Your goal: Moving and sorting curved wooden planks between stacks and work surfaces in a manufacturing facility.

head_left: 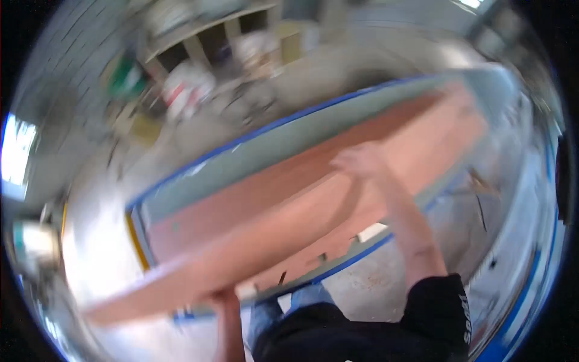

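A long salmon-pink board (289, 226) stands tilted on its edge across the picture, from the lower left to the upper right. My right hand (357, 161) hooks over its upper edge near the middle, and the arm's shadow falls on the board's face. At its lower edge, closer to my body, my left hand (224, 297) grips it, though blur and the board hide most of those fingers. Beneath lies a grey-green worktop (241, 172) with blue edging, covered partly by another flat salmon-pink surface (241, 208). The board's left end juts past the worktop.
A yellow strip (136, 240) edges the worktop's left end. White and red sacks (186, 90), a green item (125, 78) and shelving (211, 39) stand at the back. A white bucket-like container (37, 244) sits at far left. Small dark scraps (282, 278) lie along the near edge.
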`<act>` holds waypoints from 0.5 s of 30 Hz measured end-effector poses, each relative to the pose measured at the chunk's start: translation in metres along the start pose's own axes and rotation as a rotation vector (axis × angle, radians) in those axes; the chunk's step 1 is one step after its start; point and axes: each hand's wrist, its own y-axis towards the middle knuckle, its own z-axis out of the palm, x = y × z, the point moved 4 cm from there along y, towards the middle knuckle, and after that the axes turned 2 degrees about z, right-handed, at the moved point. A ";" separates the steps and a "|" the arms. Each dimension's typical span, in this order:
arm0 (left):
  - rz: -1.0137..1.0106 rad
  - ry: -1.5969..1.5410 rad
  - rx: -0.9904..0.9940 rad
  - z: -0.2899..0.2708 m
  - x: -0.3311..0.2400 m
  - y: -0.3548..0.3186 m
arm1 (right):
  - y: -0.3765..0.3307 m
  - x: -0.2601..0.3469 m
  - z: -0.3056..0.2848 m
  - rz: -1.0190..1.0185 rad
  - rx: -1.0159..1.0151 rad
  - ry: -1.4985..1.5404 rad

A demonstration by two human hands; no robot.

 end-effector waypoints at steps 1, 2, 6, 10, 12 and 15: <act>-0.113 -0.188 -0.202 -0.010 0.017 -0.005 | 0.000 -0.011 0.011 -0.091 0.082 -0.147; -0.088 -0.160 -0.289 -0.014 0.026 0.004 | 0.016 -0.021 0.021 0.246 0.366 -0.069; -0.109 -0.407 -0.618 -0.015 0.075 0.037 | 0.047 -0.041 0.017 0.292 0.194 0.161; -0.238 -0.455 -0.698 0.047 0.070 0.041 | 0.057 -0.077 0.061 0.298 0.269 0.129; -0.219 -0.479 -0.721 0.046 0.078 0.047 | 0.066 -0.082 0.078 0.280 0.276 0.155; -0.191 -0.471 -0.747 0.048 0.093 0.053 | 0.091 -0.072 0.080 0.295 0.304 0.259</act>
